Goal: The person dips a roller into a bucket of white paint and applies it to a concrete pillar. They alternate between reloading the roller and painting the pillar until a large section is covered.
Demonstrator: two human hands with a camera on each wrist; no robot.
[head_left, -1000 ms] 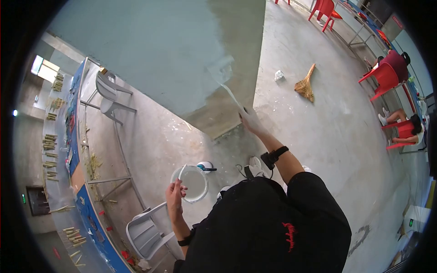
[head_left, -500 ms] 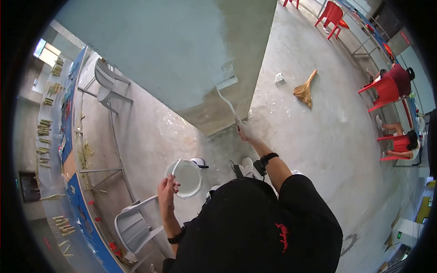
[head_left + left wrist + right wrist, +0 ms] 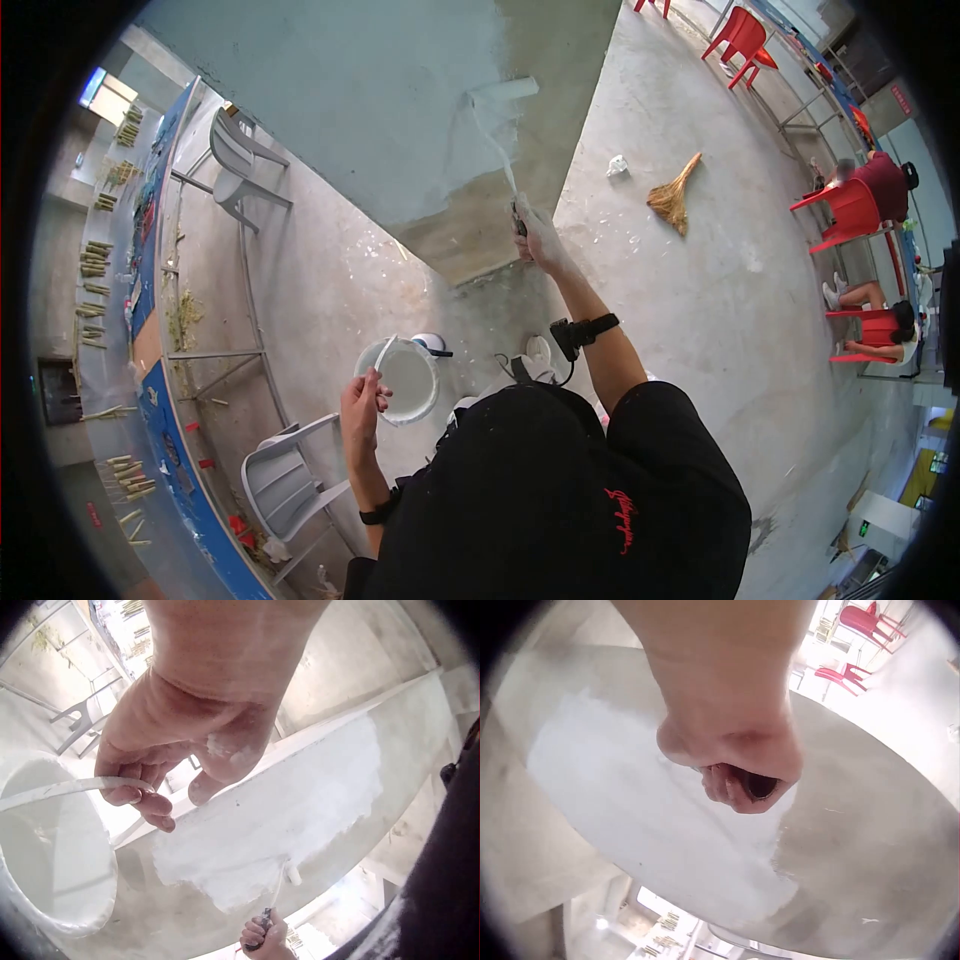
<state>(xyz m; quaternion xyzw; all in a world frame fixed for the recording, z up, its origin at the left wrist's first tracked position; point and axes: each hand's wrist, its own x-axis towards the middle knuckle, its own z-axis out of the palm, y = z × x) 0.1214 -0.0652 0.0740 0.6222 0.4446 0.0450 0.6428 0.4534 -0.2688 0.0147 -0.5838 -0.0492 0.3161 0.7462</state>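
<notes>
In the head view my right hand (image 3: 540,240) grips the dark handle of a paint roller (image 3: 508,88), its white sleeve against the wall (image 3: 350,90). The sleeve lies where pale fresh paint meets bare grey-brown wall. My left hand (image 3: 362,412) holds a white bucket (image 3: 436,390) by its bail, out to the left. In the left wrist view, the white bail (image 3: 67,789) passes over my curled fingers, and pale paint shows inside the bucket. The right wrist view shows my right hand (image 3: 735,757) curled round the dark handle end, with the roller sleeve hidden.
Grey plastic chairs (image 3: 285,488) stand at left beside a long blue-topped table (image 3: 165,420). A straw broom (image 3: 675,195) and a crumpled white thing (image 3: 617,165) lie on the floor at right. Seated people and red chairs (image 3: 850,215) line the far right.
The roller dipped slightly lower on the wall, then moved up to a higher spot, with my right hand following. My left hand keeps holding the bucket. The head view has shifted slightly.
</notes>
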